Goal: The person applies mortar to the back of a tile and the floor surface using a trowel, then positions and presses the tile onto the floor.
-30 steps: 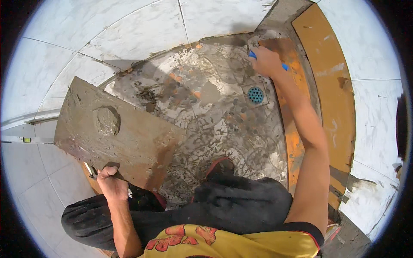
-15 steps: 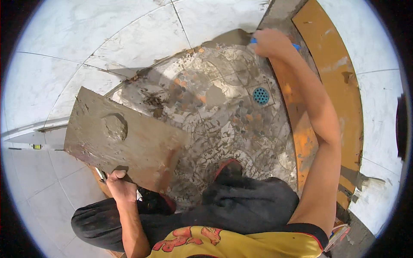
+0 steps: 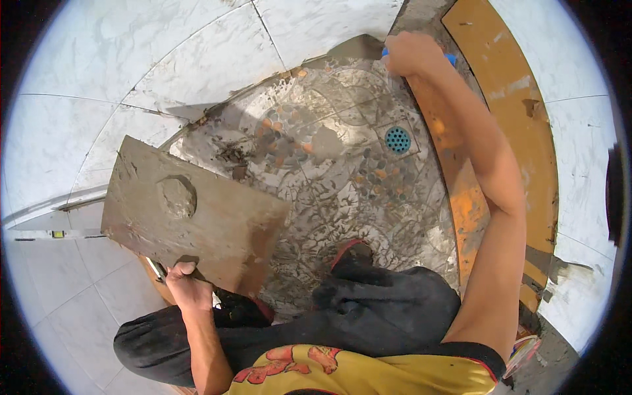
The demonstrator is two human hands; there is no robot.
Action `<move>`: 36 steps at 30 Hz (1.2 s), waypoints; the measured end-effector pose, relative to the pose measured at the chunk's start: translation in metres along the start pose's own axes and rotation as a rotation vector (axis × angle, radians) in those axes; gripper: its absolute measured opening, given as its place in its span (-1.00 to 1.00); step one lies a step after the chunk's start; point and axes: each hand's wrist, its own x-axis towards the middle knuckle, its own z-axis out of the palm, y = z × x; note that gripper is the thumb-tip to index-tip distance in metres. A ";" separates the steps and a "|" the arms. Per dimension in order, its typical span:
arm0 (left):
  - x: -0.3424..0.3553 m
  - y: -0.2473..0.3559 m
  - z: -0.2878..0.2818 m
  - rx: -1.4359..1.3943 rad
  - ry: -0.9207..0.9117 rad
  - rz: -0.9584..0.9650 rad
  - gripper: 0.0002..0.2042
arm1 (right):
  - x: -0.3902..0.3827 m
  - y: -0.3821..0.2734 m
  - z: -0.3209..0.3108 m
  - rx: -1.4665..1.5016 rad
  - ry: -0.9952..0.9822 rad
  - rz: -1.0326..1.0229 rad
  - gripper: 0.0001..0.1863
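Observation:
A broad flat board [image 3: 224, 230] smeared with grey mortar rests tilted above my left knee. My left hand [image 3: 189, 288] is closed round its near edge, thumb on top. One thick lump of mortar [image 3: 178, 196] sits on the board's upper left part. At the far side, my right hand [image 3: 413, 55] grips a trowel by its blue handle [image 3: 451, 59]. The trowel's mortar-coated blade [image 3: 355, 49] points left, along the joint between the white wall tiles [image 3: 329, 23] and the floor. Most of the handle is hidden inside my fist.
A round blue drain cover [image 3: 398, 140] is set in the dirty patterned floor [image 3: 329, 197]. Orange-brown boards [image 3: 507, 72] line the right side. A spirit level [image 3: 58, 234] lies at the left, by the pale tiles. My shoe [image 3: 352, 253] stands on the mortar-stained floor.
My right hand and the trowel have shifted slightly away along the wall's foot, and the blade shows at a different tilt. The left hand keeps the board nearly still. The whole view has shifted a little.

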 end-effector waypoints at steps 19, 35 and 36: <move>0.000 -0.002 0.001 -0.010 0.010 -0.018 -0.49 | 0.000 -0.024 0.073 0.104 0.161 -0.099 -0.69; 0.035 -0.089 0.050 -0.170 -0.257 -0.202 -0.55 | -0.121 0.002 -0.003 0.409 0.412 -0.059 -0.59; 0.040 -0.092 0.049 -0.136 -0.230 -0.192 -0.58 | -0.136 -0.010 -0.008 0.507 0.356 -0.085 -0.58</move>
